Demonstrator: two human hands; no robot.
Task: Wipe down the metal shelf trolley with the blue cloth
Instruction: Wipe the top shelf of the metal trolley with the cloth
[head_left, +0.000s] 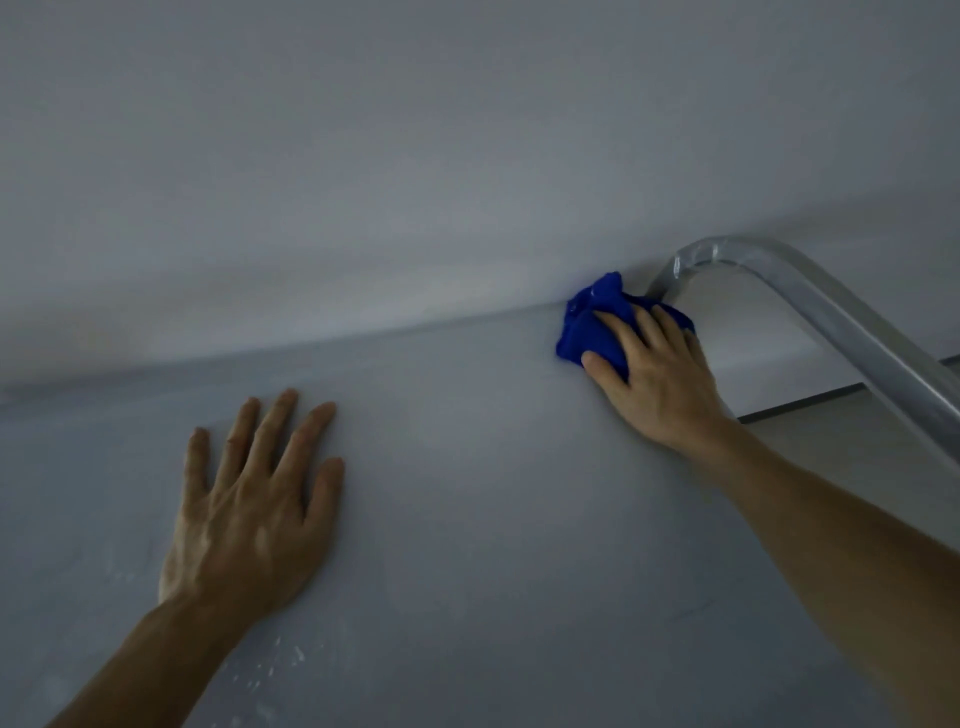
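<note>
The crumpled bright-blue cloth (597, 327) is pressed onto the flat grey metal top shelf of the trolley (467, 519) at its far right corner, where the shelf's far edge meets the pale grey wall (415, 156). It is covered by the right hand (654, 374), whose fingers are laid over it and bent slightly round its bunched folds — the thumb is set against the cloth's near left side. Just to the right of the cloth, the bent silver metal tube handle (789, 291) is seen rising from the corner, curving over and running toward the near right edge. The left hand (254, 509) is laid flat on the shelf at the near left, fingers straight and spread, well apart from the cloth. Pale scuff marks (270, 670) are scattered on the shelf surface near the left forearm. Beyond the handle, a strip of light floor with a dark line (810, 400) is visible.
</note>
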